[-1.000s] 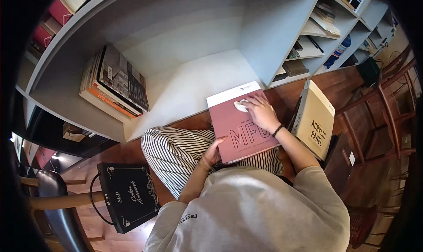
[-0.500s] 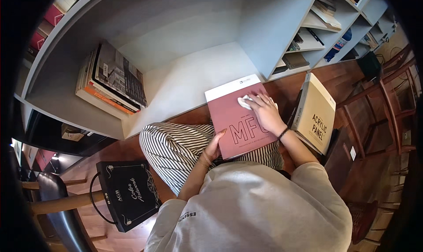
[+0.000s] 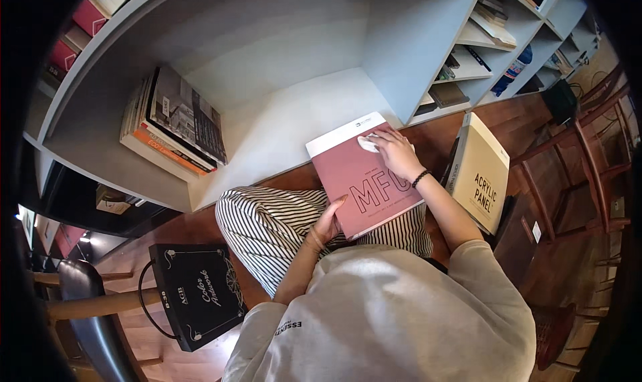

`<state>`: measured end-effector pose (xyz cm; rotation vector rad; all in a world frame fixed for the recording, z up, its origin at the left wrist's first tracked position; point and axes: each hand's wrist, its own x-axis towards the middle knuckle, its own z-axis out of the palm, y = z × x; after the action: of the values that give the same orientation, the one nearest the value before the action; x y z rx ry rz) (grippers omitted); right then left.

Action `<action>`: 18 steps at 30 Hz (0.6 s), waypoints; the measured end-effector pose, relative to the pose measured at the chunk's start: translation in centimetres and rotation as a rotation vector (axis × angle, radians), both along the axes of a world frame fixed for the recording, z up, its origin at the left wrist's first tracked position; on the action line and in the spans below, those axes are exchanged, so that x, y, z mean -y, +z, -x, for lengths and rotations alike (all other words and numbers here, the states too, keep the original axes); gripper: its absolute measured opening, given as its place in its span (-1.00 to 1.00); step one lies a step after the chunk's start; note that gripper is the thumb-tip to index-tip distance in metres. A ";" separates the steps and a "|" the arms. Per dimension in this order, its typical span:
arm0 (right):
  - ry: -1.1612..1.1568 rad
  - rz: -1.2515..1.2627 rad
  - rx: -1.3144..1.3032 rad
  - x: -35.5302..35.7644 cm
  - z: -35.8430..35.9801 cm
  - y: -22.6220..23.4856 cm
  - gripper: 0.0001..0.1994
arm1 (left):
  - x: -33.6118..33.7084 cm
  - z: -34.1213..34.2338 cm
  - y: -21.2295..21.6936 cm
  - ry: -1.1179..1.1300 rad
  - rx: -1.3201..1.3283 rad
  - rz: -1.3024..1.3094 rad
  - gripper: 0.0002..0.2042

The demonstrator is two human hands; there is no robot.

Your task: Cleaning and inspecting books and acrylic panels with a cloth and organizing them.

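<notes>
While the grey shelf unit point(image 3: 281, 61) stood in front of the seated person, the pink sample book point(image 3: 364, 175) lay tilted across the striped lap point(image 3: 281, 228), long axis running away toward the shelf. Left hand point(image 3: 329, 223) gripped its near edge, fingers curled around it. Right hand point(image 3: 396, 153), nearer the far end, pressed a small white cloth point(image 3: 368, 143) flat on the cover.
</notes>
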<state>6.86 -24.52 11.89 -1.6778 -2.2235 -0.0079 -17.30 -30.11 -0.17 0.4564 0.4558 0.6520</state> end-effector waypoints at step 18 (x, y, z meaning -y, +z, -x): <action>0.099 -0.068 0.034 9.8 6.2 0.7 -0.59 | 0.5 -0.3 0.6 0.006 -0.031 0.007 -0.50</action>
<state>0.63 -34.33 12.54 -1.5417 -2.3030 -0.0867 -17.01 -30.60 0.42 0.4595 0.4886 0.6495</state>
